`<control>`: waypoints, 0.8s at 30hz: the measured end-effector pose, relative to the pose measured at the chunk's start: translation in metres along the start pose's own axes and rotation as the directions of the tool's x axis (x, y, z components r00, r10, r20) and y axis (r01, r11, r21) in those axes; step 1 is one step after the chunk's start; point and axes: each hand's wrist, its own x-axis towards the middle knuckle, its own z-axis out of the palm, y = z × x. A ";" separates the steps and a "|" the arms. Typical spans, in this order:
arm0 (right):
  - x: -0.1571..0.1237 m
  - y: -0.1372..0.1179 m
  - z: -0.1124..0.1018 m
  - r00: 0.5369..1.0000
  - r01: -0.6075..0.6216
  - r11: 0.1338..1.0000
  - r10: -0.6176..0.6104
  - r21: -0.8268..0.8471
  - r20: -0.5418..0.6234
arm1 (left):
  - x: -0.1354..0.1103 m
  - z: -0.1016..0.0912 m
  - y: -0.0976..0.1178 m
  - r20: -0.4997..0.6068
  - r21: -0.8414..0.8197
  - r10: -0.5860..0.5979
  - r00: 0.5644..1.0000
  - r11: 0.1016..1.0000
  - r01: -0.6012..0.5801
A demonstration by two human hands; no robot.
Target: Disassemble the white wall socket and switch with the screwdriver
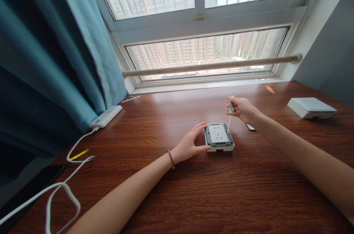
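Observation:
A square wall socket point(218, 133) with a white face and a grey inner frame sits on a white back box on the table. My left hand point(192, 141) grips its left side, thumb at the near edge and fingers at the far corner. In my right hand point(240, 108) is a screwdriver point(231, 106), held nearly upright by its handle. Its shaft points down to the right edge of the socket's frame; whether the tip sits in a screw is too small to tell. Partly behind my right forearm lies a small white piece point(250, 127).
A white box-like unit point(312, 107) stands at the right on the brown wooden table point(177, 197). Toward the left are a white power bank point(106, 116), its white cable point(80, 138) and a yellow strip point(79, 154). A blue curtain point(83, 42) hangs there; a window lies beyond.

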 end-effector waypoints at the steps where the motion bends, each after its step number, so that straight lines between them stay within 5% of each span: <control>1: 0.000 -0.001 0.000 1.000 0.000 1.000 0.000 0.003 -0.001 | 0.000 0.000 0.000 -0.007 -0.010 -0.001 1.000 1.000 0.001; 9: -0.040 0.003 -0.001 0.995 -0.047 0.998 0.049 -0.030 0.082 | 0.001 0.004 -0.005 -0.031 -0.032 0.002 1.000 0.999 -0.003; 14: -0.066 0.025 -0.015 0.996 0.075 0.961 -0.059 -0.267 0.067 | 0.001 0.007 -0.006 -0.036 -0.091 -0.013 0.999 0.996 0.009; 24: -0.071 0.059 -0.015 0.991 0.026 0.953 0.015 -0.303 0.132 | 0.004 0.004 -0.012 0.069 -0.285 -0.125 0.990 0.948 0.140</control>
